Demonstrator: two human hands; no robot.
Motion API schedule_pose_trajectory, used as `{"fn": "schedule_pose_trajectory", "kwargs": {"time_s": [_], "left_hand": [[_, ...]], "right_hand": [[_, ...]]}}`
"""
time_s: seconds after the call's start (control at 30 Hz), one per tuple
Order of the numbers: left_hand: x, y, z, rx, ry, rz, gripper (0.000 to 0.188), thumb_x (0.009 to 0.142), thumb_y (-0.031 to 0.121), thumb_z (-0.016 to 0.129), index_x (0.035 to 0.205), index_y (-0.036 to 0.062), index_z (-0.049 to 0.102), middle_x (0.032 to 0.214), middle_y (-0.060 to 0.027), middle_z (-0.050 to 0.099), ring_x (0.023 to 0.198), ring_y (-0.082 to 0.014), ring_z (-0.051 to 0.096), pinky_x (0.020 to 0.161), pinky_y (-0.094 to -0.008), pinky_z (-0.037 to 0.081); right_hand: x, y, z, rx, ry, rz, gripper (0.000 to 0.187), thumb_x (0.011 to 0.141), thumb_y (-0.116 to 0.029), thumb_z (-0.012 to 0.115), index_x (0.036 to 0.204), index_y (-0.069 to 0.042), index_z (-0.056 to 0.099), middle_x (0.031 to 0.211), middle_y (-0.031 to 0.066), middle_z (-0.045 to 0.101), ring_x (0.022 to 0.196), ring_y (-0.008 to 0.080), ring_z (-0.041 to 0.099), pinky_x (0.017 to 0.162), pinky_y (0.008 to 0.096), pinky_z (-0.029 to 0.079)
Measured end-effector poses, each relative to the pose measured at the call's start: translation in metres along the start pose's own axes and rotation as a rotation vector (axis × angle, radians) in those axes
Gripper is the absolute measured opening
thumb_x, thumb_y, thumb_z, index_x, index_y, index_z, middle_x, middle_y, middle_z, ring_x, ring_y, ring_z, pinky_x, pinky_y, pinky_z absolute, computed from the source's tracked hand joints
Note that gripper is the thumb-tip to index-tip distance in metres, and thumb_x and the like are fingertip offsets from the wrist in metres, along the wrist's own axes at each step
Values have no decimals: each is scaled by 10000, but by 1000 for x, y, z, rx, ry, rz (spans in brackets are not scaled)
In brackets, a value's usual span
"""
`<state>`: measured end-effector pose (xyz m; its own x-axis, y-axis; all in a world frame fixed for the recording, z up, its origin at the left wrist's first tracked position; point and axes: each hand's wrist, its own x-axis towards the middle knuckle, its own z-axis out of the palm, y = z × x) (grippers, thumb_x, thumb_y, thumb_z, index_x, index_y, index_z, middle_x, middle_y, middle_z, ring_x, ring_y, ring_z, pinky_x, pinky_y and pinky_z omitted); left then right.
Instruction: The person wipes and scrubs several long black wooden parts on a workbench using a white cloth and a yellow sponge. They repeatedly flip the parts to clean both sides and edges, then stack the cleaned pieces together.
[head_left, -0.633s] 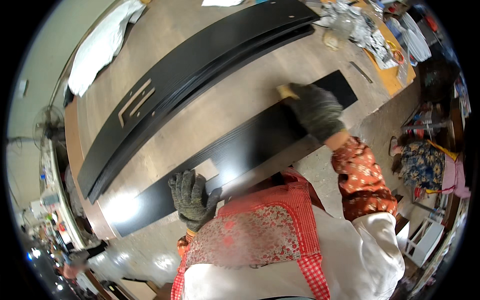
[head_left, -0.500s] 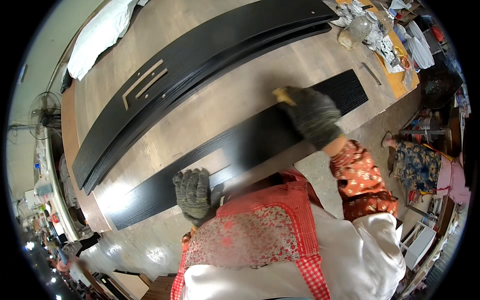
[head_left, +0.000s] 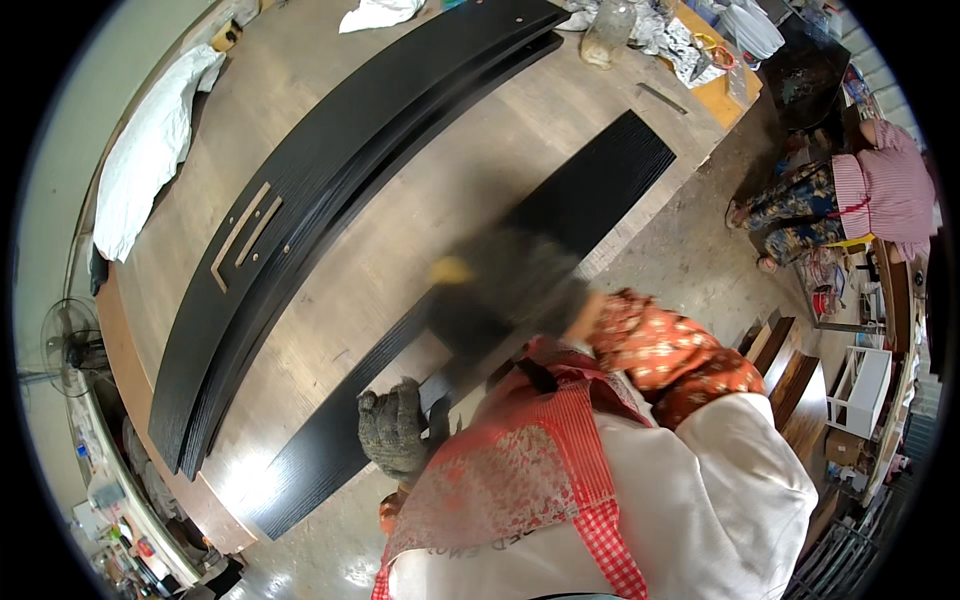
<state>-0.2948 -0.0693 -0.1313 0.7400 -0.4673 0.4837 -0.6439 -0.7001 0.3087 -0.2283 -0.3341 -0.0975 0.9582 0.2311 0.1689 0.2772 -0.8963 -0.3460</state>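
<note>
A long black wood-grain board (head_left: 590,185) lies slantwise on the table, close to my body. My left hand (head_left: 395,432), in a dark grey knit glove, curls its fingers over the board's near edge beside a paler rectangular patch. Across the board's middle, my right hand (head_left: 525,285) is smeared by motion, in the same kind of glove. At its left side a small yellow pad (head_left: 452,270) shows, held against the board; its exact kind is blurred. Beyond lie stacked curved black panels (head_left: 330,190), the top one with a bare slotted cut-out.
White cloth (head_left: 160,140) lies at the table's left edge. At the far right are a clear jar (head_left: 608,35), crumpled foil and a thin metal strip (head_left: 662,98). A standing fan (head_left: 75,345) is off to the left. Another person (head_left: 860,195) stands at right.
My right hand has swept left and nearer along the board with the yellow pad. The left hand keeps its place on the board. The view has turned, and the other person shows more fully.
</note>
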Motion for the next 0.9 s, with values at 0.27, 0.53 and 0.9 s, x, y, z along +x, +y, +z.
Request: {"fn": "schedule_pose_trajectory", "kwargs": {"time_s": [0.27, 0.53, 0.9], "left_hand": [[-27, 3, 12, 115, 136, 64, 501, 749, 251, 812, 1188, 87, 637, 986, -50, 722, 966, -276, 650, 977, -488, 448], [-13, 29, 18, 113, 81, 49, 453, 728, 172, 827, 1145, 83, 672, 1044, -60, 723, 1020, -298, 639, 971, -443, 458], [-14, 41, 7, 136, -91, -67, 441, 776, 212, 777, 1177, 75, 652, 1138, -126, 676, 1141, -379, 573, 1011, -498, 414]], "right_hand": [[-112, 209, -99, -242, 433, 754, 443, 931, -465, 568, 1201, -126, 663, 980, 231, 672, 942, 376, 639, 813, 455, 498], [-146, 184, -44, -129, 544, 489, 442, 907, -236, 569, 1334, -124, 554, 1200, 170, 630, 1075, 348, 613, 888, 456, 505], [-138, 71, 12, 347, 153, 10, 351, 886, -129, 562, 1227, -50, 567, 1054, 99, 612, 908, 275, 643, 813, 408, 534]]}}
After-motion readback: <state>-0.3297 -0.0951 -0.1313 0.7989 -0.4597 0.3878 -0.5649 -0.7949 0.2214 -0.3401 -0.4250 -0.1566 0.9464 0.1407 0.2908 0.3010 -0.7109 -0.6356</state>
